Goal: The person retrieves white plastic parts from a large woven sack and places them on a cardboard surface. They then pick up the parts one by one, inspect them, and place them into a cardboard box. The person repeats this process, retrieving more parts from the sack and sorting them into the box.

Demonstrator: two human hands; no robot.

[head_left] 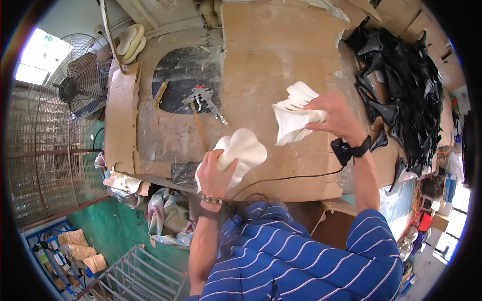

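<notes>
My left hand (217,175) grips a smooth white foam pad (244,149) with rounded lobes, just over the near edge of the table. Further right and a little farther away, my right hand (334,116) is closed on a stack of white foam pads (295,119), whose edges fan out toward the far side. Both hands are apart, above the cardboard-covered table (281,55). Beyond the left hand lies a metal spray gun (203,99) with a hose fitting, on a dark stained patch.
A large heap of black saddle-shaped shells (401,95) covers the table's right side. A yellow-handled tool (160,94) lies left of the spray gun. Cream foam pads (131,42) stand at the far left, near a wire fan (70,88). A black cable (286,178) crosses the near edge.
</notes>
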